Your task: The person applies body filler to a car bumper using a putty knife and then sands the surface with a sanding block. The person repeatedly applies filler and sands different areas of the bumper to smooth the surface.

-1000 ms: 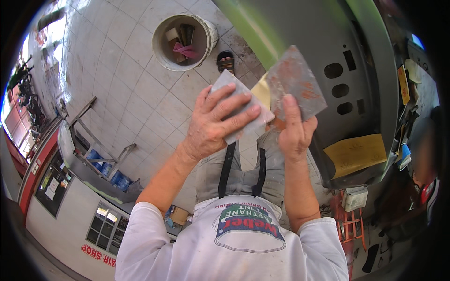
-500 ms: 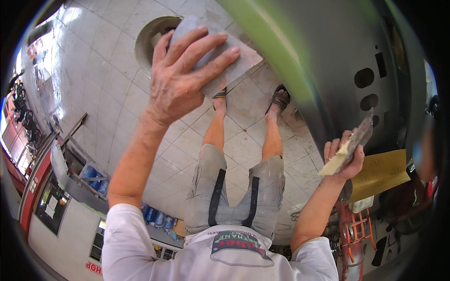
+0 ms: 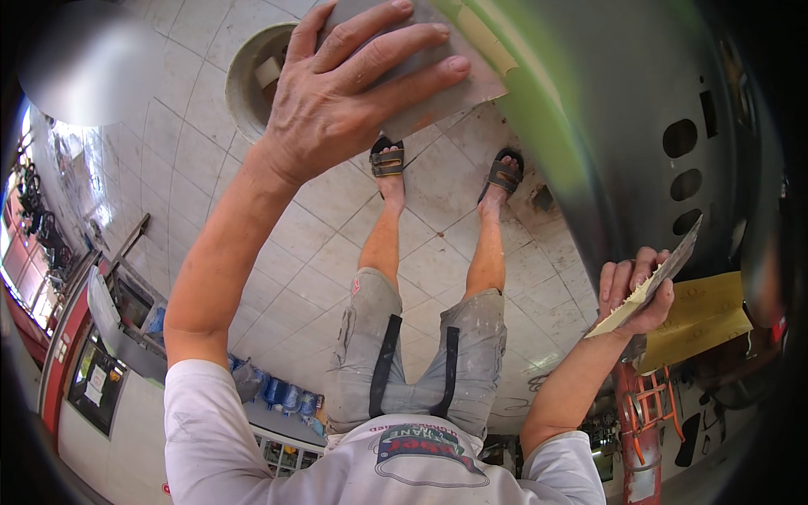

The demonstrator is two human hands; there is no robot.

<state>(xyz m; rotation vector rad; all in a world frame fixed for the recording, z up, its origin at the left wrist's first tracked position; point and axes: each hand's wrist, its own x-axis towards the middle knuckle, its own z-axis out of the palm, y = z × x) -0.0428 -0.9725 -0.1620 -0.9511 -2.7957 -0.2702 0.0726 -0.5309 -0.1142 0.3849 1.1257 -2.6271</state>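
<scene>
My left hand [image 3: 345, 101] has its fingers spread over the back of a wide, flat grey putty spreader [image 3: 450, 97], gripping it. The spreader's far right edge lies at the green-and-dark-grey body panel [image 3: 581, 109], where a patch of cream putty [image 3: 491, 38] shows. Lower on the right, my right hand [image 3: 652, 311] holds a second flat metal spreader [image 3: 676, 259], tilted. Cream putty [image 3: 631, 301] is heaped along that one's near side. The left thumb is hidden.
A round tub [image 3: 236, 93] stands on the tiled floor [image 3: 311, 198], left of my sandalled feet. Yellow paper [image 3: 694, 316] hangs by the panel's lower end, above a red stand [image 3: 637, 421]. Blue bottles [image 3: 286, 396] line a shelf at lower left.
My left hand has moved up and right with its spreader, and cream putty now shows at the panel beside it. My right hand has shifted slightly right and down, still holding its spreader.
</scene>
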